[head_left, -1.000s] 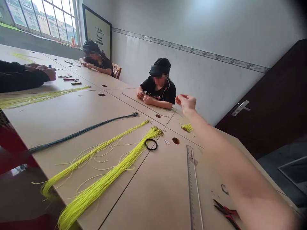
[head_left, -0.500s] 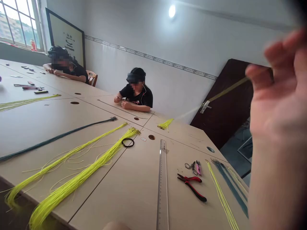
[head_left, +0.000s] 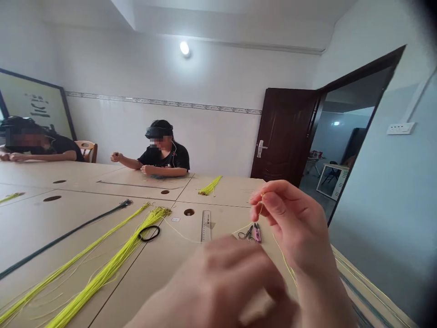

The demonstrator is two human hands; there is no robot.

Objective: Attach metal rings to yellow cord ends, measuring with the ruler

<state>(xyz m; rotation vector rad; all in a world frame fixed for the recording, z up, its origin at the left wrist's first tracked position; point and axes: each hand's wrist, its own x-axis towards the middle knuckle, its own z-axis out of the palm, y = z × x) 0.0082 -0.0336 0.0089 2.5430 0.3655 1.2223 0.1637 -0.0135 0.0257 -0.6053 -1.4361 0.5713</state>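
Okay, so closest to you, your left hand (head_left: 218, 287) is a blur at the bottom of the shot, curled over, and I honestly can't tell whether its fingers are apart or holding anything. Your right hand (head_left: 293, 223) is higher up, with its thumb and fingers (head_left: 273, 205) pinched together on a thin yellow cord (head_left: 261, 208). That cord sits in the air just right of the steel ruler (head_left: 205, 225).

Also just right of the ruler, on the beige surface (head_left: 221, 193), pink-handled snips (head_left: 257, 233) lie beside small metal scissors (head_left: 246, 235). Left of the ruler you've got a bright yellow cord bundle (head_left: 112, 264), a black elastic band (head_left: 149, 233) touching its tip, a second yellow bundle (head_left: 68, 269), and a thin dark cord bundle (head_left: 64, 237).

Beyond the ruler there's a small yellow bunch (head_left: 210, 186). Farther back, a co-worker in a black T-shirt (head_left: 170, 159) sits with one fist raised, and another seated person (head_left: 30, 146) leans on the surface way off to the left.
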